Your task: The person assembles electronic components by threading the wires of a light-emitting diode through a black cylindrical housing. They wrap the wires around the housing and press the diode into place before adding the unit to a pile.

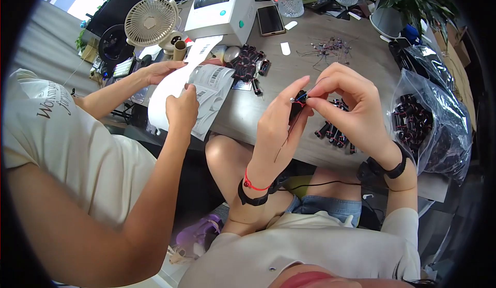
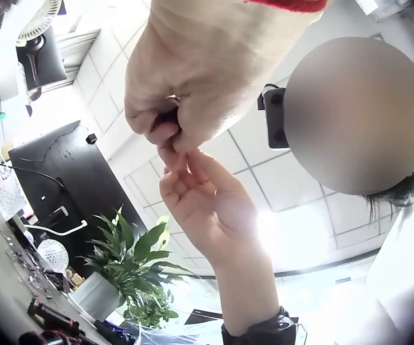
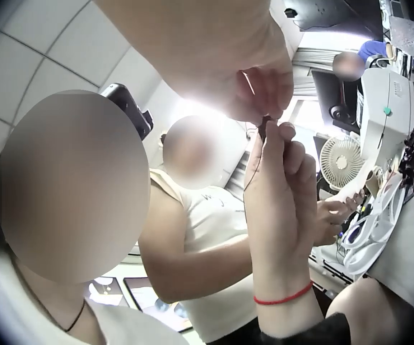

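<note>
In the head view a small black part [image 1: 298, 103] with fine coloured wires is held up above the desk's front edge. The left hand [image 1: 274, 128] grips it between thumb and fingers, and a thin dark wire hangs down along the palm. At its upper end the right hand [image 1: 356, 107] pinches with thumb and forefinger. The left wrist view shows the left hand [image 2: 199, 72] curled, its fingertips meeting those of the right hand [image 2: 217, 212]. Seen from the right wrist, the dark part [image 3: 264, 127] sits between both hands' fingertips, mostly hidden.
Black parts lie in a pile [image 1: 338, 128] beneath the hands and in a clear bag [image 1: 436, 133] at the right. Tiny coloured components [image 1: 333, 48] are scattered farther back. At the left, another person's hands [image 1: 182, 107] hold a label strip [image 1: 168, 91] near a white printer [image 1: 219, 14].
</note>
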`<action>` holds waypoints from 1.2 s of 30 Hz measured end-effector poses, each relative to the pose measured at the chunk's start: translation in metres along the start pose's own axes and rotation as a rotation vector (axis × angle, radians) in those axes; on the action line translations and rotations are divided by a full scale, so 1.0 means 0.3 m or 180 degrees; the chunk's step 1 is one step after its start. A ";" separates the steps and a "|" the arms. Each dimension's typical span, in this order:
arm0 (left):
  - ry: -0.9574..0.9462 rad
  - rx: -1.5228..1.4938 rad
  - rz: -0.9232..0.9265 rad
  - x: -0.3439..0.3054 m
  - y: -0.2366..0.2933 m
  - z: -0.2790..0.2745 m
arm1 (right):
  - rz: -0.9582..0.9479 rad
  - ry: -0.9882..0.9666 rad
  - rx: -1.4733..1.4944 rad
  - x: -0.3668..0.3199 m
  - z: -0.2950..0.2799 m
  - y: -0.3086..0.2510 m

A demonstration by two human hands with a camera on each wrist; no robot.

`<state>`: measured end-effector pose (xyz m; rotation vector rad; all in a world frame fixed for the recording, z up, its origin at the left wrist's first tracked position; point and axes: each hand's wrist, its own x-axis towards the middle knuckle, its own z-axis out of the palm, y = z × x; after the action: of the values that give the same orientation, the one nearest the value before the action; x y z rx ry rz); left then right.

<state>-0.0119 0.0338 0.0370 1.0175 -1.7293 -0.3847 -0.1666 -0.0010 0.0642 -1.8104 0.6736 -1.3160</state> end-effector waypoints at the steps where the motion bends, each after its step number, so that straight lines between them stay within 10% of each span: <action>1: -0.0019 0.0041 0.0043 -0.006 0.001 0.002 | 0.0001 0.0004 -0.0006 -0.005 0.002 -0.001; 10: -0.0322 -0.0433 -0.0846 -0.043 0.030 -0.009 | -0.0138 -0.0146 -0.0324 -0.028 0.010 -0.023; 36: -0.0320 0.0313 -0.0382 -0.016 0.067 -0.001 | -0.0216 -0.0353 -0.0239 -0.013 -0.023 -0.023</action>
<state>-0.0202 0.0494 0.0478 1.1945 -1.7964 -0.4373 -0.1745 0.0037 0.0689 -1.9666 0.6134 -1.2382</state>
